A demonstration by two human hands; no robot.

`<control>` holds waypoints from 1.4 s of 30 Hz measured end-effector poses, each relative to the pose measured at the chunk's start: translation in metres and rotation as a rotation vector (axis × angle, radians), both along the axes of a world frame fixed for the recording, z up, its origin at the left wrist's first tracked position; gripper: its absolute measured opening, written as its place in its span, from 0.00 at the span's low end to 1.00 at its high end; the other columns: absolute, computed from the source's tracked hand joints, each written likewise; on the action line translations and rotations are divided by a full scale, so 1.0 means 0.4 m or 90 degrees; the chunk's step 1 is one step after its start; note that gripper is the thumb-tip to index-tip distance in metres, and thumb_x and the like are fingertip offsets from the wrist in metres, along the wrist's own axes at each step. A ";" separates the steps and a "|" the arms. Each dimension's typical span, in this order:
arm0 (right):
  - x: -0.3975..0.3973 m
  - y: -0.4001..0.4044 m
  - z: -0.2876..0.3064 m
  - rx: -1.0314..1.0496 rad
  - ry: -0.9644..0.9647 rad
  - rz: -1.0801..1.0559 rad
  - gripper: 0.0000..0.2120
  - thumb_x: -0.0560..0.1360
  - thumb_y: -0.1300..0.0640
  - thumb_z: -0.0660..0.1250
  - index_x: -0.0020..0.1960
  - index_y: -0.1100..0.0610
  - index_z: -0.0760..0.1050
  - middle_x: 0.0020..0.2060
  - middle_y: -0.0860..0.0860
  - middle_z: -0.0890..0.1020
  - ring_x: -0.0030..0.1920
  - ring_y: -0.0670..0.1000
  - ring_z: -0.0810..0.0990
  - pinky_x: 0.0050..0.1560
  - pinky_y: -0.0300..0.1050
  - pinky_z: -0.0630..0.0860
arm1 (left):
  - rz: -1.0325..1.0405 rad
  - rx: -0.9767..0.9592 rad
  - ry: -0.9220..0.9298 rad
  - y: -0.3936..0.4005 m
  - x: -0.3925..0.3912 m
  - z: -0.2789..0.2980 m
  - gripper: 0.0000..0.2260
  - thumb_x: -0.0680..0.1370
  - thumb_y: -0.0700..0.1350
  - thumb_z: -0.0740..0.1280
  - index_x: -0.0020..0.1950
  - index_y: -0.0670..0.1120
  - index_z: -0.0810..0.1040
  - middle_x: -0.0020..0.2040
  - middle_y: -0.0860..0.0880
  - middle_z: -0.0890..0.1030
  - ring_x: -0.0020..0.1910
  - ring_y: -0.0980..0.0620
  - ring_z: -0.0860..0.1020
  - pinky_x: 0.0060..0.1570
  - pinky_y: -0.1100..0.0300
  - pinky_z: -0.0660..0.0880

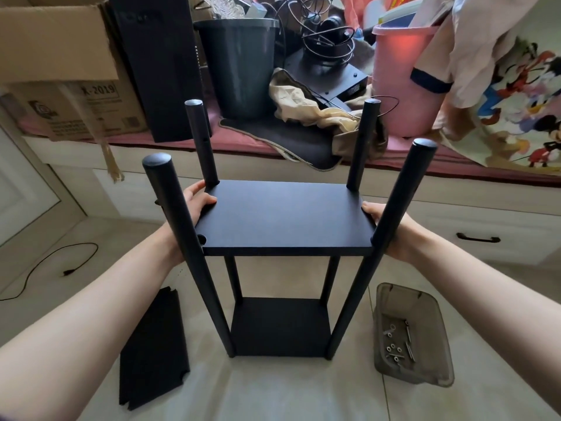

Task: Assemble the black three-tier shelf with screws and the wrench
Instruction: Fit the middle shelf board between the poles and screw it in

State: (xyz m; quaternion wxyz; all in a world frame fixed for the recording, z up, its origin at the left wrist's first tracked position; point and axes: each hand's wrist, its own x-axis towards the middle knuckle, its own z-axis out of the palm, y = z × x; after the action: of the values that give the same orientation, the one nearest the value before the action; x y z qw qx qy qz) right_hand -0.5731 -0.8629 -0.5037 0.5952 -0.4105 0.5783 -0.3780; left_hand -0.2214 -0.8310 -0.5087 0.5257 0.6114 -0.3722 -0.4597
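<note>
Fingers of the left hand (194, 205) and right hand (383, 220) grip the middle board (285, 217) by its side edges; it looks stiff, light and smooth.

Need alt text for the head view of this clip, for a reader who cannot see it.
Two bare hands, left hand and right hand, grip the short ends of the middle board of a black shelf standing on a tiled floor, its four posts rising above it. A loose black board lies at left; a clear bin of screws sits at right.

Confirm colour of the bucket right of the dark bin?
Pink bucket, clearest in the head view, behind the shelf.
</note>
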 end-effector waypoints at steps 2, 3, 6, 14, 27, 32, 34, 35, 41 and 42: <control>-0.003 -0.002 -0.015 0.011 -0.005 -0.011 0.16 0.81 0.49 0.62 0.61 0.60 0.76 0.51 0.56 0.81 0.43 0.52 0.82 0.33 0.43 0.78 | -0.002 0.005 -0.002 0.002 -0.002 -0.016 0.18 0.81 0.42 0.62 0.68 0.58 0.68 0.51 0.47 0.82 0.31 0.57 0.83 0.26 0.63 0.77; -0.004 -0.003 -0.021 0.016 -0.006 -0.015 0.16 0.81 0.49 0.62 0.60 0.60 0.76 0.52 0.56 0.81 0.43 0.52 0.82 0.33 0.43 0.78 | -0.002 0.007 -0.003 0.004 -0.002 -0.024 0.18 0.81 0.42 0.62 0.69 0.58 0.68 0.52 0.47 0.82 0.32 0.57 0.83 0.26 0.63 0.77; -0.006 -0.009 -0.039 0.023 -0.015 -0.028 0.15 0.81 0.49 0.63 0.58 0.59 0.78 0.49 0.54 0.83 0.38 0.51 0.84 0.30 0.42 0.78 | -0.004 0.004 0.002 0.007 0.000 -0.046 0.19 0.82 0.43 0.61 0.71 0.58 0.68 0.53 0.47 0.82 0.33 0.57 0.84 0.27 0.63 0.77; -0.021 -0.018 -0.105 0.034 0.011 -0.001 0.17 0.80 0.46 0.64 0.58 0.59 0.78 0.51 0.56 0.83 0.38 0.51 0.85 0.33 0.45 0.81 | -0.011 0.008 0.000 0.020 0.005 -0.121 0.21 0.83 0.45 0.63 0.74 0.61 0.67 0.44 0.57 0.86 0.38 0.57 0.85 0.30 0.62 0.79; -0.029 -0.021 -0.217 0.055 0.009 0.009 0.16 0.80 0.46 0.63 0.54 0.59 0.79 0.39 0.52 0.86 0.37 0.52 0.86 0.32 0.46 0.80 | -0.058 0.024 0.012 0.049 0.017 -0.231 0.22 0.82 0.51 0.65 0.74 0.66 0.65 0.54 0.60 0.81 0.46 0.60 0.85 0.35 0.64 0.80; -0.025 -0.016 -0.255 0.062 -0.016 0.006 0.15 0.80 0.47 0.64 0.52 0.58 0.79 0.41 0.53 0.86 0.38 0.53 0.86 0.32 0.46 0.81 | -0.050 0.022 0.021 0.051 0.007 -0.271 0.23 0.84 0.49 0.63 0.78 0.61 0.63 0.58 0.58 0.79 0.45 0.61 0.84 0.35 0.65 0.79; -0.027 -0.016 -0.263 0.055 -0.021 0.006 0.16 0.79 0.46 0.65 0.53 0.58 0.79 0.40 0.52 0.86 0.38 0.52 0.86 0.32 0.46 0.80 | -0.036 0.024 0.030 0.050 0.005 -0.280 0.23 0.84 0.48 0.62 0.78 0.59 0.64 0.59 0.58 0.79 0.45 0.62 0.84 0.35 0.66 0.79; -0.027 -0.016 -0.265 0.051 -0.022 0.011 0.16 0.79 0.45 0.65 0.52 0.58 0.79 0.39 0.52 0.86 0.37 0.52 0.85 0.31 0.45 0.80 | -0.033 0.023 0.032 0.049 0.004 -0.283 0.22 0.84 0.48 0.62 0.78 0.59 0.64 0.60 0.57 0.79 0.46 0.61 0.84 0.36 0.65 0.79; -0.026 -0.011 -0.281 0.032 -0.025 0.026 0.15 0.80 0.47 0.63 0.53 0.58 0.79 0.40 0.53 0.86 0.38 0.52 0.86 0.32 0.45 0.80 | -0.044 0.017 0.016 0.053 0.009 -0.299 0.23 0.84 0.48 0.62 0.78 0.61 0.63 0.61 0.58 0.79 0.48 0.61 0.84 0.37 0.65 0.79; -0.027 -0.013 -0.282 0.033 -0.030 0.030 0.14 0.81 0.47 0.63 0.53 0.58 0.80 0.42 0.53 0.87 0.39 0.53 0.86 0.32 0.45 0.80 | -0.048 0.018 0.010 0.053 0.011 -0.301 0.23 0.84 0.48 0.63 0.78 0.62 0.63 0.61 0.58 0.79 0.48 0.60 0.84 0.37 0.65 0.79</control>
State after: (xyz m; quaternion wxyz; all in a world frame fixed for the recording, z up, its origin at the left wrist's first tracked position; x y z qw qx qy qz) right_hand -0.5839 -0.8679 -0.6167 0.6278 -0.3998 0.5636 -0.3583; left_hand -0.2171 -0.8099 -0.6293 0.5022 0.6006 -0.3844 -0.4892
